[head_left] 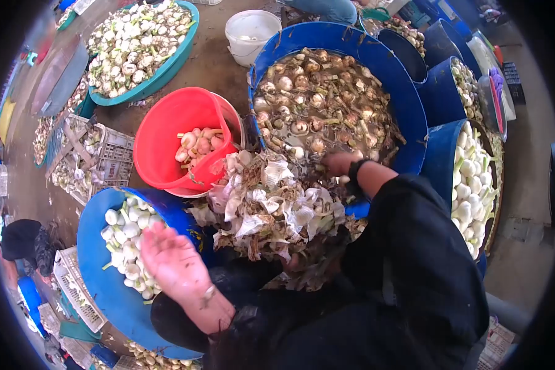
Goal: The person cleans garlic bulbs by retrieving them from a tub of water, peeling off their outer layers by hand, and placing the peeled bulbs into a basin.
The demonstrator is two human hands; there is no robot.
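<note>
Blue plastic at the large round tub [408, 102], with smooth tall wall, murky brown water and a dense load of soiled garlic bulbs [317, 98] inside. Right arm, in black sleeve, extended forward over the near rim of this tub. Right hand [338, 163] lowered, back upward, among the bulbs at the near edge; dark band around the wrist. Fingers largely hidden; cannot tell how far open, nor any hold on a bulb. Left forearm bent, raised in front of the body. Left hand [174, 262] palm up, fingers loosely spread and slightly blurred, with nothing seen in hold. Small pale item at the left wrist, too small to identify.

Between both hands, a heap of peel [277, 209]: papery, crumpled, white to brown, with ragged edges. Just beyond it, a red bucket [160, 129] of smooth plastic, containing rounded pinkish bulbs [197, 145]. Behind the left hand in this view, a tilted blue tub [95, 246] with clean white bulbs [129, 234], glossy and round, some with short green stems; cannot tell any contact with the hand. At right, beside the large tub, more white bulbs [472, 185], piled high in a blue container [439, 148]. Left of the red bucket, a pale lattice-sided plastic crate [117, 154].
</note>
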